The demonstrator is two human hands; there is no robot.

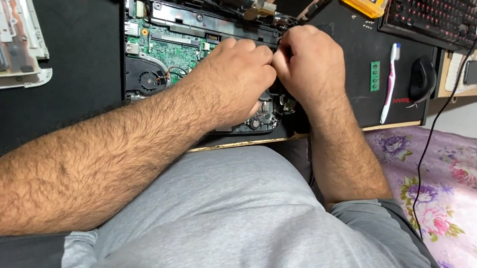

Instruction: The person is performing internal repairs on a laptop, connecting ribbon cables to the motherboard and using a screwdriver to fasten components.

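Two bare hands meet over the opened black laptop with its green circuit board (179, 47) on the dark counter (36, 116). Left hand (237, 76) and right hand (308, 59) touch, fingers curled together above its right side; what they pinch stays hidden.

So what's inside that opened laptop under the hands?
The opened laptop shows a green circuit board and a round fan. Both hands cover its right part, so that stays hidden.
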